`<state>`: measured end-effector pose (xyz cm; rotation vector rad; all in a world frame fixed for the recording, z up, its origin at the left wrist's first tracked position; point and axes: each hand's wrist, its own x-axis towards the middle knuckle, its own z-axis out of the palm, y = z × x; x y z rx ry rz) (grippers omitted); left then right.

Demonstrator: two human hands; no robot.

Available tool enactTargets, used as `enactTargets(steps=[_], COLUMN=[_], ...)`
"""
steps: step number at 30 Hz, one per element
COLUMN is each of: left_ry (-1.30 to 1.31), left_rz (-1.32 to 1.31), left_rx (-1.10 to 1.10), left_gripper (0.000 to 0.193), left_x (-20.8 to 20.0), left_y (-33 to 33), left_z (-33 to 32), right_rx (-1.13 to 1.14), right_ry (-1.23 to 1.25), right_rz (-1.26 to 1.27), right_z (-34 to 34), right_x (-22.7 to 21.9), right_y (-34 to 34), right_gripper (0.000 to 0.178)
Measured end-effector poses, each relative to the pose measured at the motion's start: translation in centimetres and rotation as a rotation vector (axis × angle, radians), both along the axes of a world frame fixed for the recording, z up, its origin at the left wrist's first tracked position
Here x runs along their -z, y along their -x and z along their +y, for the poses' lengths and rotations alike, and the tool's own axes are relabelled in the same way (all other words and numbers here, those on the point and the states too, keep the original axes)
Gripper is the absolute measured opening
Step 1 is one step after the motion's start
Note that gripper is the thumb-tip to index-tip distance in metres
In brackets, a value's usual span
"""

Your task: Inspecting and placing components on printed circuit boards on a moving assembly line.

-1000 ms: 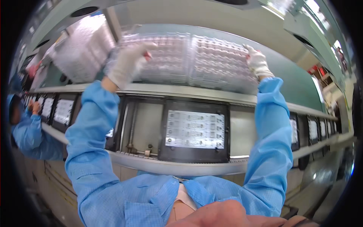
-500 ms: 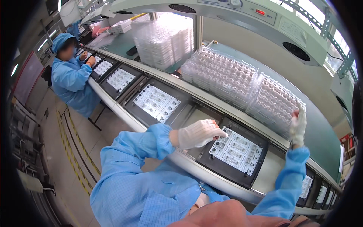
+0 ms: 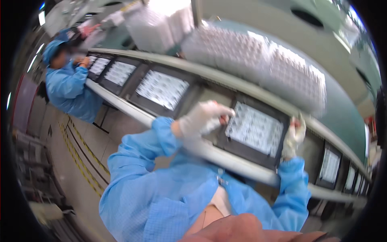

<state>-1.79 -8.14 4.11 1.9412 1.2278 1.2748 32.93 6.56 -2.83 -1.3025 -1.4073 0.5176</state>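
Note:
A white panel with a grid of small parts (image 3: 254, 127) lies on a black carrier plate (image 3: 250, 154) in front of me, between my hands. My left hand (image 3: 204, 117), in a white glove with bare fingertips, is at the panel's left edge, its fingers drawn together in a pinch. My right hand (image 3: 294, 137), gloved alike, is at the carrier's right edge with its fingers curled inward. Motion blur hides whatever either hand may hold, and I cannot tell if they touch the panel.
Several more panels on carriers, such as a panel to the left (image 3: 162, 89) and one to the right (image 3: 329, 165), line the conveyor (image 3: 217, 155). Behind it stand stacked clear plastic trays (image 3: 234, 50) and a taller stack (image 3: 155, 26). A co-worker in blue (image 3: 68, 86) works at the far left.
My right hand has come down from the clear tray stack to the carrier's right edge. My left hand stays near the panel's left edge. The whole view has shifted and blurred.

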Motion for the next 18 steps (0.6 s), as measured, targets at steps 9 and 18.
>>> enactTargets(steps=[9,18], left_ry=[-0.153,-0.188], left_rz=[0.495,0.735], left_rx=[-0.021,0.084], left_gripper=[0.038,0.032], left_x=[-0.3,0.3], left_y=[1.0,0.6], left_z=[2.8,3.5], right_rx=[-0.088,-0.051], right_ry=[-0.015,-0.090], right_rz=[0.101,-0.017], right_z=[3.2,3.0], right_x=[-0.1,-0.2], right_y=[6.2,6.1], right_gripper=[0.039,0.032])
